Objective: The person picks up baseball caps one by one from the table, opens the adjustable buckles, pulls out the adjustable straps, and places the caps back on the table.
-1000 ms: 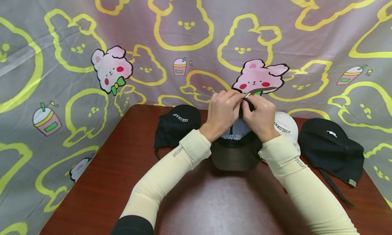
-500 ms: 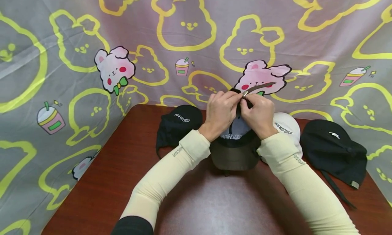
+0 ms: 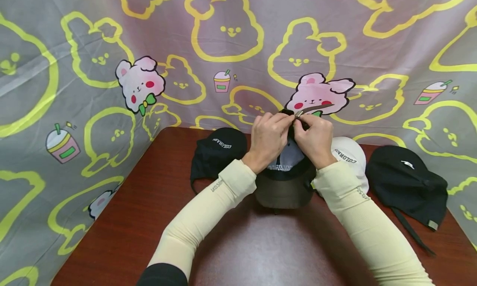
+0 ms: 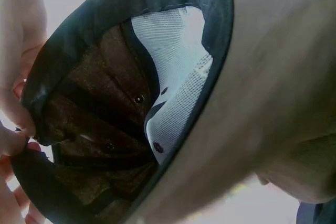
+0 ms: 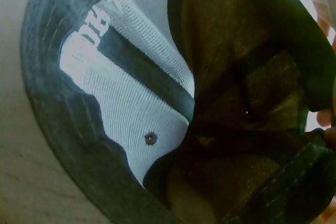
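Observation:
A dark brown baseball cap (image 3: 285, 193) hangs with its inside towards me and its brim lowest. Pale mesh lining (image 4: 170, 51) and a dark sweatband ring its opening in the left wrist view. At its raised back edge, my left hand (image 3: 269, 137) pinches the strap beside a small metal buckle (image 3: 299, 114). My right hand (image 3: 316, 138) pinches the strap on the buckle's other side. A loose strap end (image 3: 316, 109) sticks out to the right above that hand. The fingertips partly hide the buckle, so how the strap is threaded cannot be told.
On the reddish-brown table (image 3: 149, 203), a black cap (image 3: 220, 151) lies behind my left hand. A white cap (image 3: 350, 159) and a larger black cap (image 3: 408, 180) with a trailing strap lie to the right. A patterned cloth (image 3: 246, 70) walls the back and sides.
Both hands keep their hold at the buckle. The loose strap end rose, then dipped slightly. The held cap's brim has shifted a little left, and the view has moved slightly.

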The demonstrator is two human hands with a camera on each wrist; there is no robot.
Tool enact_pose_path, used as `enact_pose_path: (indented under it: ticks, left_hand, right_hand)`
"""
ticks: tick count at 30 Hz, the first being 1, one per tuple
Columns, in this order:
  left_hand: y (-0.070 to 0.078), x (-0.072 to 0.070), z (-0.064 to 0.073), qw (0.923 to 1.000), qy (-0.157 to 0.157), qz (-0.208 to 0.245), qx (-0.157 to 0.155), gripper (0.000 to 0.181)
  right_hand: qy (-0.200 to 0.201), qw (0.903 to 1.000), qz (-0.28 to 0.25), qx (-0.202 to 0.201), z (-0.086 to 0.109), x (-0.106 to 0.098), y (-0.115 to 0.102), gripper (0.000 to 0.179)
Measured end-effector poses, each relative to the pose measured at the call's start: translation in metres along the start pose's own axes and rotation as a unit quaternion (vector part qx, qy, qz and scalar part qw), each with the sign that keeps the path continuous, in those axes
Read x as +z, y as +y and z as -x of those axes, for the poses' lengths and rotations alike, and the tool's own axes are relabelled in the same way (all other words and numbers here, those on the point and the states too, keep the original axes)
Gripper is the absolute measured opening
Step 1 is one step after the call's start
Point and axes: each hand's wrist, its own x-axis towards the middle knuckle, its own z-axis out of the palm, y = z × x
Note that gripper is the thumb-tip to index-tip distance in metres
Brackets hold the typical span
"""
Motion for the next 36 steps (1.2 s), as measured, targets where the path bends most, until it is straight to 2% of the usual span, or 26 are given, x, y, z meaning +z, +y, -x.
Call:
enact_pose_path:
  ticks: [6,12,17,23,36]
  left_hand:
    - [0.002,0.002,0.001,0.9999,0.0,-0.003,-0.011,0.021]
    - [0.005,-0.001,-0.002,0.9995,0.009,0.016,-0.026,0.022]
    - [0.005,-0.003,-0.008,0.9991,0.03,0.02,-0.022,0.022]
    - [0.004,-0.004,-0.011,0.9988,0.04,0.02,-0.02,0.021]
    - [0.003,-0.003,-0.01,0.9983,0.039,0.032,-0.028,0.017]
  right_hand:
    - [-0.012,0.9999,0.006,-0.003,0.001,-0.001,0.002,0.018]
    - [-0.025,0.9994,0.0,-0.023,0.002,-0.006,-0.003,0.016]
    - [-0.024,0.9985,0.007,-0.048,0.0,-0.008,-0.008,0.016]
    - [-0.023,0.9974,0.026,-0.064,0.001,-0.009,-0.011,0.016]
    - [-0.012,0.9977,0.033,-0.058,0.004,-0.006,-0.008,0.019]
